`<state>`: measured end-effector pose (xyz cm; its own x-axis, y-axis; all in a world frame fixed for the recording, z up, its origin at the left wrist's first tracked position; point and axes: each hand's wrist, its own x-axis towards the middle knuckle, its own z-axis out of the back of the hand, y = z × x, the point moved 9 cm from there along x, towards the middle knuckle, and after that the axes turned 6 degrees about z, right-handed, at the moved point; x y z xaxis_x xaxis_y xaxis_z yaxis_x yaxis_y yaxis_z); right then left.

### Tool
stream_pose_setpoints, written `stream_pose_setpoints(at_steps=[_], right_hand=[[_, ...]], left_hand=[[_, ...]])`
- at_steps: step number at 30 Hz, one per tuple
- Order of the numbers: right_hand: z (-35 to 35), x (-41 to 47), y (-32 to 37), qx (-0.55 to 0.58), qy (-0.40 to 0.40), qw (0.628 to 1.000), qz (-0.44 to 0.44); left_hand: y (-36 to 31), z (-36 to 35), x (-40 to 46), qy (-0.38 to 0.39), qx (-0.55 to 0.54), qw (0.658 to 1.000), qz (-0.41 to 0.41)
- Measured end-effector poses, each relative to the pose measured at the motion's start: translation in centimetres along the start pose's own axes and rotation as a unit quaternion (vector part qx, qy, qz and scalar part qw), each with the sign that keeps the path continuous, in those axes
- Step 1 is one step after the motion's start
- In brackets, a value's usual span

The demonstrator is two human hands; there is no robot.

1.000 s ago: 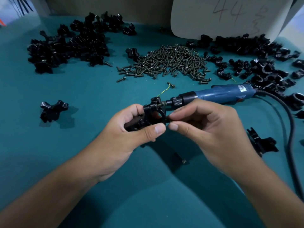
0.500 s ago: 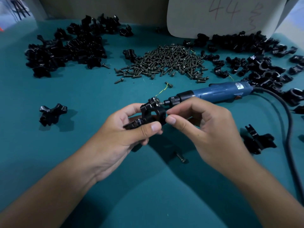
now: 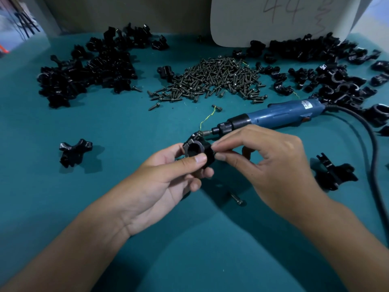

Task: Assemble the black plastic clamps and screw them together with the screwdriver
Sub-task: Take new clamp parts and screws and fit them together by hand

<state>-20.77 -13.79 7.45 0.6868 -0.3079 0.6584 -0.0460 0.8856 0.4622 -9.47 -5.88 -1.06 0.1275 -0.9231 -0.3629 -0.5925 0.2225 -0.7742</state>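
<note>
Left hand (image 3: 160,186) grip curled round clamp (image 3: 199,152); right hand (image 3: 267,165) pinches it.

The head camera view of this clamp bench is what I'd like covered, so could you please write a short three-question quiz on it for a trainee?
1. True or false: the blue screwdriver lies on the table, gripped by neither hand.
2. Which hand pinches the clamp with its thumb across the front? A) left hand B) right hand C) neither
3. Fill in: the pile of loose screws lies between two heaps of black ____.

Key
1. True: it rests on the table beyond the hands.
2. A; the right hand only pinches the clamp's right edge with its fingertips.
3. Clamp parts.
</note>
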Motion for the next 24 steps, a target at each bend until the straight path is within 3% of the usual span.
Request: stream_pose_setpoints(at_steps=[5,11,24], right_hand=[[-0.1,-0.1,-0.7,0.063,-0.006,0.997,-0.040],[-0.8,-0.3,-1.7,0.144,0.007,0.984,-0.103],[-1.7,-0.8,-2.8,0.212,0.004,0.963,-0.164]], left_hand=[[0.7,-0.7,-0.1,0.047,-0.082,0.993,0.071],[0.9,-1.2,-0.3,0.084,-0.146,0.981,0.094],[0.9,-1.6,-0.4,0.110,-0.107,0.985,0.084]])
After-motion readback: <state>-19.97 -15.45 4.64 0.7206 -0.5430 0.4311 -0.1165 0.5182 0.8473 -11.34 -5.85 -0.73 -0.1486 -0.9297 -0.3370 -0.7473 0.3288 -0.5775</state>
